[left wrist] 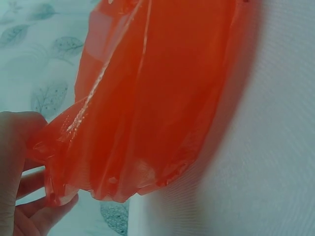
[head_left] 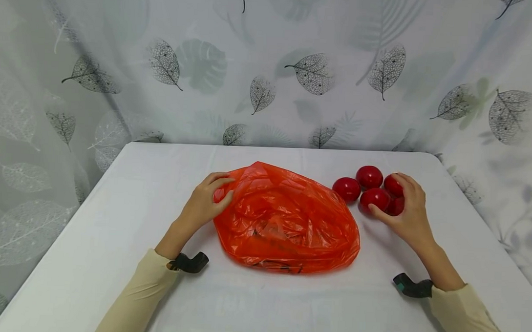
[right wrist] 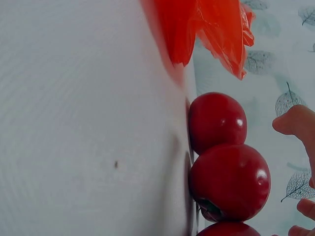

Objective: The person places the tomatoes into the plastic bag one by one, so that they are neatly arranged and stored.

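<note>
An orange-red plastic bag (head_left: 286, 220) lies spread on the white table, its mouth gaping toward me. My left hand (head_left: 205, 198) pinches the bag's left edge; in the left wrist view the thin film (left wrist: 128, 108) runs between thumb and fingers. Several glossy dark red apples (head_left: 346, 189) sit in a cluster just right of the bag. Over the right side of that cluster is my right hand (head_left: 407, 215), thumb and fingers spread apart. The right wrist view has its thumb (right wrist: 300, 128) standing off from the nearest apples (right wrist: 230, 182), nothing gripped. Some apples are partly hidden behind the right hand.
A white cloth covers the table (head_left: 261, 302). Behind and beside it hangs a pale curtain (head_left: 269, 63) printed with leaves. Dark wrist-worn devices (head_left: 191, 262) stick out at both cuffs, close to the table surface.
</note>
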A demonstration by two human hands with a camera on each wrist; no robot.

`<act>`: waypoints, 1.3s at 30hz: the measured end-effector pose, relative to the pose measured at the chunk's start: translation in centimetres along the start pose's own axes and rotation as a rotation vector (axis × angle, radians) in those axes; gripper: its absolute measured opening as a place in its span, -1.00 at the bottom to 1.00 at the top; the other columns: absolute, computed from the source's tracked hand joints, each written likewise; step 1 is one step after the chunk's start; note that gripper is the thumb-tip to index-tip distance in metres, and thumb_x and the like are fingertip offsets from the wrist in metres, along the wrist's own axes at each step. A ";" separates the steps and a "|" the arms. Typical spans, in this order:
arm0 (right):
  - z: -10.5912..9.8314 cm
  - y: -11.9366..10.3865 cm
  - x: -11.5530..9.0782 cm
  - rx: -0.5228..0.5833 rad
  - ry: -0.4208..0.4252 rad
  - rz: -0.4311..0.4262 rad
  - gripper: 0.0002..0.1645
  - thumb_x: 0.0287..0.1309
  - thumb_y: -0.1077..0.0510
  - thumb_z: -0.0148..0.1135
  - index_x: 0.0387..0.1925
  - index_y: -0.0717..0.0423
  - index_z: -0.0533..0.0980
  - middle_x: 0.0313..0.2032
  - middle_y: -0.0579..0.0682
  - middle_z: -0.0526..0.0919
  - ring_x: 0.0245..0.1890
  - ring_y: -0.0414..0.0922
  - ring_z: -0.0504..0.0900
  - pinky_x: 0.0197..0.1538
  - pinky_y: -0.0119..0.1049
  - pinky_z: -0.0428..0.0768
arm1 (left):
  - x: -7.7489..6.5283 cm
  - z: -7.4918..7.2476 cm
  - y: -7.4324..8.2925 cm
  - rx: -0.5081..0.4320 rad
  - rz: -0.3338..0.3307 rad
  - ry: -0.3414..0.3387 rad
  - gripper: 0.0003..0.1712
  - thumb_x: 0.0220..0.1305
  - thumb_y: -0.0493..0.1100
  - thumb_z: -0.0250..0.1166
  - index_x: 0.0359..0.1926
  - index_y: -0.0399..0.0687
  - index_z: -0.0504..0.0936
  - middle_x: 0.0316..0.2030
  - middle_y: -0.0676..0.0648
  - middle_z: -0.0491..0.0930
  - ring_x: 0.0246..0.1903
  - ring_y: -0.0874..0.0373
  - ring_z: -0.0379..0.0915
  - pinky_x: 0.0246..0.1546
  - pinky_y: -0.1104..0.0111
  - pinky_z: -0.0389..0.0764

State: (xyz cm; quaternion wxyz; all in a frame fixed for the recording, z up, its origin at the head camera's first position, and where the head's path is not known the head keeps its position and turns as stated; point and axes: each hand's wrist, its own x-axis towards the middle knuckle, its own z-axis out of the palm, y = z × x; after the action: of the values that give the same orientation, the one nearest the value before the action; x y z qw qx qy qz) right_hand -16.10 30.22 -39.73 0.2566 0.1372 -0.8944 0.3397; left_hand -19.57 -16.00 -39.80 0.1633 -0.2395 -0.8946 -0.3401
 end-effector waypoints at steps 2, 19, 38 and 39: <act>0.0 0.1 0.0 -0.004 0.009 0.000 0.05 -0.34 0.36 0.49 0.30 0.29 0.24 0.30 0.31 0.25 0.33 0.26 0.14 0.05 0.48 0.34 | 0.0 0.0 0.0 0.000 -0.004 0.001 -0.63 0.23 -0.22 0.31 0.05 -0.24 0.63 0.11 -0.20 0.52 0.12 -0.08 0.48 0.07 0.09 0.59; -1.1 1.3 -0.5 0.005 0.002 0.141 -0.13 -0.15 0.30 0.44 0.27 0.29 0.32 0.30 0.36 0.22 0.33 0.28 0.13 0.08 0.52 0.29 | 0.0 -0.3 0.2 0.015 0.003 0.010 -0.64 0.22 -0.24 0.32 0.04 -0.28 0.64 0.08 -0.20 0.53 0.12 -0.08 0.48 0.08 0.09 0.58; -3.3 2.5 -1.1 -0.085 -0.251 0.334 -0.15 0.07 0.07 0.39 0.27 0.39 0.23 0.24 0.49 0.18 0.24 0.43 0.11 0.00 0.49 0.38 | -0.3 -0.1 0.1 0.021 0.020 0.018 -0.65 0.21 -0.25 0.31 0.01 -0.31 0.65 0.04 -0.21 0.56 0.07 -0.10 0.52 0.05 0.08 0.60; -3.3 2.5 -1.2 -0.086 -0.255 0.332 -0.16 0.07 0.07 0.39 0.26 0.40 0.25 0.24 0.50 0.18 0.23 0.43 0.12 0.00 0.49 0.38 | -0.2 -0.2 0.1 0.020 0.020 0.019 -0.65 0.21 -0.25 0.31 0.01 -0.30 0.65 0.04 -0.21 0.56 0.07 -0.10 0.51 0.05 0.08 0.60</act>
State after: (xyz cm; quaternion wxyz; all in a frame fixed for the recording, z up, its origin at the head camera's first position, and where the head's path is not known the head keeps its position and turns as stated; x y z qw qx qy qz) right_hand -14.97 34.38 -39.60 0.0872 0.0187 -0.9436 0.3188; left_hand -19.29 -16.12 -39.75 0.1775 -0.2435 -0.8940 -0.3316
